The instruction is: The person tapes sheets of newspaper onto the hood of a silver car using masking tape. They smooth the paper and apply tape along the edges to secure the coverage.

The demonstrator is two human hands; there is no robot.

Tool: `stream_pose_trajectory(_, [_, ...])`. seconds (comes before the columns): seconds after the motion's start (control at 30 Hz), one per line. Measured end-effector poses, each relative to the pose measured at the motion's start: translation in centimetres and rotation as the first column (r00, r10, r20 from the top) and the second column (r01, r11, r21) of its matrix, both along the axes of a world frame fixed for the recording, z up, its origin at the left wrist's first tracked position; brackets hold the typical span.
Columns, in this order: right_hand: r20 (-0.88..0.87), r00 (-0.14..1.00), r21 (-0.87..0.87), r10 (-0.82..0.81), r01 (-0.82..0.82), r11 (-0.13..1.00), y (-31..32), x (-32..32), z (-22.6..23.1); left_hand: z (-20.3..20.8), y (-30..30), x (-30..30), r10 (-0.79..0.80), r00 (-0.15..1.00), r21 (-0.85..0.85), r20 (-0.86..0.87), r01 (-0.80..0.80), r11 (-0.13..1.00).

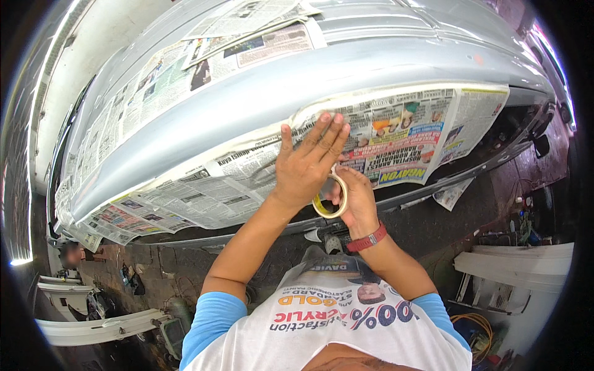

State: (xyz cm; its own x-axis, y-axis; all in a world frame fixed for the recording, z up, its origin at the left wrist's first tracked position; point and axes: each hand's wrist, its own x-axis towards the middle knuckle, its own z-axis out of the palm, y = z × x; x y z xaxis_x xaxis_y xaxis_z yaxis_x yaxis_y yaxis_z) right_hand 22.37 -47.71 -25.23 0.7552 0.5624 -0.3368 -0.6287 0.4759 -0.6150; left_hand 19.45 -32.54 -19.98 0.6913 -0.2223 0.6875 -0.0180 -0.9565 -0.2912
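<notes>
A grey car body fills the upper half of the head view, with newspaper sheets hanging along its side. Pale masking tape runs along the top edge of these sheets. My left hand lies on the newspaper near that taped edge, palm down, fingers stretched out. Just below and to its right, my right hand grips a roll of masking tape, its fingers partly inside the ring. My left hand overlaps part of the roll and hides where its tape end leads.
More newspaper covers the upper panel. Beneath the sheets' right part, a loose paper piece hangs. White car panels lie at the lower left and right. Beside my right sleeve is a coiled orange hose.
</notes>
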Motion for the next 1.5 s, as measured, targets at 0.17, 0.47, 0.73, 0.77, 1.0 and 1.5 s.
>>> stream_pose_trajectory(0.17, [-0.071, 0.995, -0.036, -0.071, 0.068, 0.997, 0.8, -0.9, 0.4, 0.0, 0.1, -0.1, 0.029, 1.0, 0.013, 0.005, -0.029, 1.0])
stream_pose_trajectory(0.47, [-0.073, 0.996, -0.331, -0.059, 0.032, 0.943, -9.8, -2.6, -9.0, 0.1, 0.1, -1.1, 0.082, 0.991, 0.164, -0.109, -0.064, 0.984])
stream_pose_trajectory(0.73, [0.221, 0.893, -0.313, -0.392, 0.446, 0.839, -20.1, -0.8, -6.2, 19.2, 8.7, 1.7, -0.056, 0.998, -0.151, -0.01, 0.054, 0.987])
stream_pose_trajectory(0.77, [0.236, 0.888, -0.3, -0.394, 0.452, 0.84, -20.1, -0.5, -5.8, 21.5, 12.2, 3.9, 0.019, 0.989, -0.261, -0.149, -0.058, 0.963])
stream_pose_trajectory(1.0, [0.209, 0.887, -0.254, -0.411, 0.455, 0.853, -18.9, -2.1, -6.0, 23.0, 22.8, 16.1, 0.169, 0.723, -0.228, -0.67, -0.417, 0.88])
stream_pose_trajectory(1.5, [0.489, 0.744, -0.228, -0.455, 0.613, 0.757, -20.1, 3.0, 1.4, 26.1, 17.1, 15.6, 0.267, 0.909, -0.17, -0.321, -0.332, 0.928])
